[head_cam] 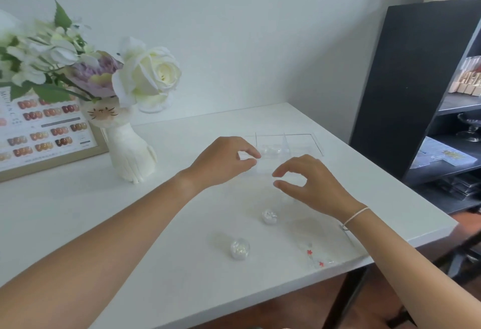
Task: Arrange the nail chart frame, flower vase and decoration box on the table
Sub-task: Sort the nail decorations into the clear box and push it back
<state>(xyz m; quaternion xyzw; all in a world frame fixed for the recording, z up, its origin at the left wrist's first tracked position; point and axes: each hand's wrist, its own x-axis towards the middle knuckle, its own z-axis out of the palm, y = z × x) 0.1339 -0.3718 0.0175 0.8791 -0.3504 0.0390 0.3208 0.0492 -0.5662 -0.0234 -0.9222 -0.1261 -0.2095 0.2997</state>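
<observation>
The nail chart frame (44,136), wood-edged with rows of coloured nail samples, leans against the wall at the far left. Right in front of it stands the white cat-shaped flower vase (131,155), holding white and purple flowers. The clear decoration box (289,146), split into compartments, lies flat at the far right of the table. My left hand (223,163) hovers at its near left corner, thumb and forefinger almost pinched together at the clear edge. My right hand (311,184) is just in front of the box, fingers curved and apart, holding nothing.
Two small clear jars of glitter (269,216) (240,248) and a clear strip with red flowers (316,257) lie near the front of the white table (104,224). A dark shelf unit (406,89) with stocked shelves stands to the right, past the table's edge.
</observation>
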